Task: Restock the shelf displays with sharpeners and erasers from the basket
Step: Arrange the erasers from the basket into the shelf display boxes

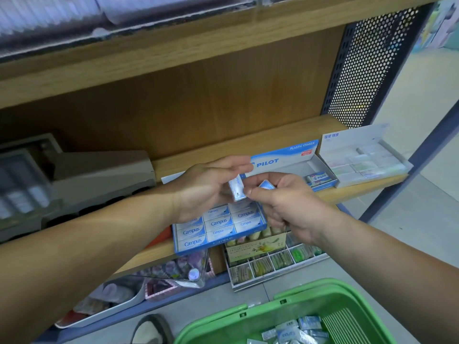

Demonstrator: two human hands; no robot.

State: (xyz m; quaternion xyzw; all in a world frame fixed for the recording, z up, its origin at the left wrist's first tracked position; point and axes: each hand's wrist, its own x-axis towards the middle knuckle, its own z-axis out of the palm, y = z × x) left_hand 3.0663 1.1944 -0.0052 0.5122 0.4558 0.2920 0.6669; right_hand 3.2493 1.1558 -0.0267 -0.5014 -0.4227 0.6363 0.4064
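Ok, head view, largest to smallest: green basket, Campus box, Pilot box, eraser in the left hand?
1. green basket, though nearest.
2. Campus box and Pilot box: alike, unranked.
3. eraser in left hand.

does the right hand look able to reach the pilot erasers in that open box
Probably yes: the Pilot erasers lie uncovered in the open Pilot box, just beyond the right hand, with nothing between. It is pinching a blue eraser, though.

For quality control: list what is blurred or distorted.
Head view: upper-shelf stock and the grey display at left are blurred; the wide lens bows the shelf edge; the Campus eraser box, left hand and right hand, each holding an eraser, are sharp.
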